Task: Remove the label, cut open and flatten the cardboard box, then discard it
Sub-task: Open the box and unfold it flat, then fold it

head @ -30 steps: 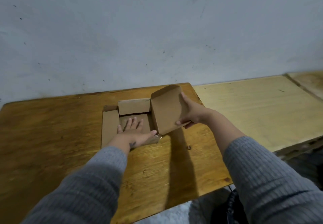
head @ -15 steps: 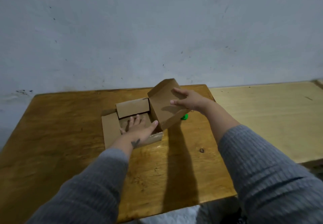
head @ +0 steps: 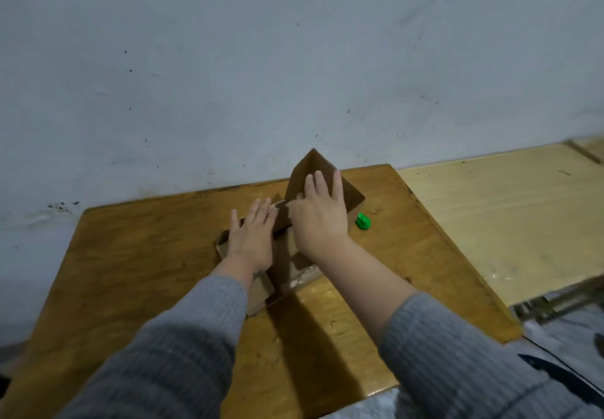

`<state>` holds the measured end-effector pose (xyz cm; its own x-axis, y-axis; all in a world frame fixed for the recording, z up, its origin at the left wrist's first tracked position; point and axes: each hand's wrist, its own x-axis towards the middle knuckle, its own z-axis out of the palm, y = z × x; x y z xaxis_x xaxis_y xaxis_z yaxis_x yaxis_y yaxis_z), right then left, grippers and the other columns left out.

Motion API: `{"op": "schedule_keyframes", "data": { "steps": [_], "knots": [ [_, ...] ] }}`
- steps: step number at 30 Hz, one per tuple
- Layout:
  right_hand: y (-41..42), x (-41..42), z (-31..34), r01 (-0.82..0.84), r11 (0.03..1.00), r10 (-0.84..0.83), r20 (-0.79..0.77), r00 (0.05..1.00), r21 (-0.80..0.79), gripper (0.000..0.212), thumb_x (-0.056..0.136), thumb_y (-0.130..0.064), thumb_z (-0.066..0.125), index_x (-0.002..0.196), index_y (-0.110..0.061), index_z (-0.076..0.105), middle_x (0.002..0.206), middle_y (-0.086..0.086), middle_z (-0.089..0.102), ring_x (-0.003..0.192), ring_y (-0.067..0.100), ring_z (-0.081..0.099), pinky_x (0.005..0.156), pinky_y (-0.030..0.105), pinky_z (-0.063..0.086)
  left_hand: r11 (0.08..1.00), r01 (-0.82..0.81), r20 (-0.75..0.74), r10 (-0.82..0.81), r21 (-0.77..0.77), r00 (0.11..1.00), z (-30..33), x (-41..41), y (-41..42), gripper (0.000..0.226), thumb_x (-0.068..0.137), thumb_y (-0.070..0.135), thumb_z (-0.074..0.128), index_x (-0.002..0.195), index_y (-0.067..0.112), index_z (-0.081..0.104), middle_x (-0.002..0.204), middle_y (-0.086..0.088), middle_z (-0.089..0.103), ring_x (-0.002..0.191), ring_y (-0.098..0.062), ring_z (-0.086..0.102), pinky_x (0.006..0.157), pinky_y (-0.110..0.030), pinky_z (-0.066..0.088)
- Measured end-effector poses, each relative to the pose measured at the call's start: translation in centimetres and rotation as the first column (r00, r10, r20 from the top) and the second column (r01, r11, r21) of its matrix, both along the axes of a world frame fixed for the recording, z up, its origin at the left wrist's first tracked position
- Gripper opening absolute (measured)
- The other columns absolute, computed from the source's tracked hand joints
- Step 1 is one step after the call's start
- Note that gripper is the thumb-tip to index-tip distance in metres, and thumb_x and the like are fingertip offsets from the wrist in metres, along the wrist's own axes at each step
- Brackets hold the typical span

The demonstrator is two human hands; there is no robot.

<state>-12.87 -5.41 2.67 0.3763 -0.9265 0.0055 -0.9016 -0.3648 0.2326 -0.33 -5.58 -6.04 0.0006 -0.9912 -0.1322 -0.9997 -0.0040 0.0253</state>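
On brown table (head: 137, 275), under your hands: one cardboard box (head: 346, 195), partly collapsed, middle hidden by both hands. Left hand (head: 250, 239) flat, fingers straight, pressing low panel. Right hand (head: 318, 219) flat against raised flap, gripping nothing. One green object (head: 362, 221) just beside box, too small to identify.

a dark brown wooden table (head: 137, 265) stands against a pale grey, speckled wall (head: 228, 59). a small green plastic object (head: 362, 221) lies on the table toward its far right corner. a lighter yellowish wooden surface (head: 496, 216) adjoins the table's right edge.
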Motion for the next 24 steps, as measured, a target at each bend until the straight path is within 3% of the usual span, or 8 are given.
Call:
{"op": "schedule_keyframes", "data": {
  "steps": [2, 5, 8, 12, 16, 21, 24],
  "knots": [
    [1.2, 1.3, -1.3, 0.032, 0.997, -0.024, -0.099, 0.995, 0.073, 0.059, 0.098, -0.034, 0.037, 0.149, -0.01, 0.019, 0.158, 0.023, 0.007, 0.147, 0.038, 0.0, 0.117, 0.057, -0.006, 0.998, 0.039, 0.092, -0.044, 0.058, 0.995, -0.5, 0.6, -0.4, 0.103, 0.082, 0.008, 0.062, 0.152, 0.015, -0.014, 0.159, -0.004, -0.024, 0.145, -0.023, -0.023, 0.116, -0.059, -0.004],
    [1.6, 2.7, -3.8, 0.16, 0.975, -0.134, -0.165, 0.977, 0.157, 0.067, 0.099, -0.034, 0.034, 0.149, -0.001, 0.005, 0.157, 0.026, 0.001, 0.146, 0.04, -0.002, 0.117, 0.055, -0.006, 0.995, 0.072, 0.17, -0.084, 0.073, 0.982, -0.9, 0.7, -1.3, 0.106, 0.083, 0.011, 0.064, 0.149, 0.01, -0.019, 0.157, -0.007, -0.027, 0.145, -0.024, -0.024, 0.116, -0.06, -0.002],
    [1.1, 3.7, -5.9, 0.273, 0.921, -0.258, -0.088, 0.962, 0.28, 0.069, 0.099, -0.027, 0.034, 0.148, 0.001, -0.006, 0.156, 0.027, -0.009, 0.145, 0.04, -0.011, 0.115, 0.055, -0.008, 0.991, 0.109, 0.183, -0.122, 0.08, 0.976, -1.7, 0.7, -1.8, 0.098, 0.088, 0.014, 0.059, 0.15, 0.011, -0.018, 0.159, -0.006, -0.023, 0.146, -0.022, -0.022, 0.116, -0.058, -0.002],
    [0.4, 4.0, -7.8, 0.349, 0.844, -0.386, 0.008, 0.923, 0.407, 0.076, 0.098, -0.029, 0.036, 0.147, -0.004, -0.017, 0.153, 0.023, -0.025, 0.141, 0.036, -0.029, 0.114, 0.056, -0.002, 0.986, 0.146, 0.128, -0.155, 0.076, 0.98, -2.4, 1.4, -1.7, 0.074, 0.1, 0.03, 0.035, 0.151, 0.014, -0.015, 0.159, -0.003, -0.022, 0.147, -0.018, -0.019, 0.117, -0.056, -0.002],
    [-0.3, 2.2, -9.5, 0.373, 0.843, -0.403, -0.003, 0.915, 0.387, 0.094, 0.092, -0.054, 0.042, 0.146, -0.014, -0.024, 0.15, 0.016, -0.037, 0.134, 0.031, -0.041, 0.11, 0.063, -0.011, 0.985, 0.165, 0.123, -0.169, 0.046, 0.978, -2.5, 1.6, -0.9, 0.081, 0.098, 0.044, 0.035, 0.15, 0.012, -0.017, 0.158, -0.003, -0.025, 0.147, -0.018, -0.018, 0.118, -0.053, 0.0],
    [-2.1, -1.1, -9.6, 0.36, 0.86, -0.378, -0.022, 0.925, 0.361, 0.12, 0.072, -0.081, 0.044, 0.147, -0.015, -0.023, 0.156, 0.01, -0.026, 0.142, 0.028, -0.029, 0.11, 0.064, -0.015, 0.994, 0.102, 0.16, -0.106, 0.034, 0.981, -2.6, 1.0, 0.2, 0.083, 0.097, 0.049, 0.033, 0.15, 0.009, -0.017, 0.158, -0.007, -0.026, 0.147, -0.022, -0.016, 0.118, -0.052, 0.002],
    [-3.5, -2.9, -9.7, 0.316, 0.896, -0.292, -0.123, 0.949, 0.311, 0.122, 0.065, -0.09, 0.035, 0.147, -0.019, -0.022, 0.158, 0.01, -0.021, 0.144, 0.03, -0.024, 0.107, 0.068, -0.016, 0.997, 0.055, 0.184, -0.063, 0.045, 0.981, -2.8, 0.5, 0.5, 0.085, 0.097, 0.05, 0.034, 0.149, 0.007, -0.018, 0.157, -0.01, -0.027, 0.147, -0.024, -0.017, 0.119, -0.052, 0.003]
  ]
}}
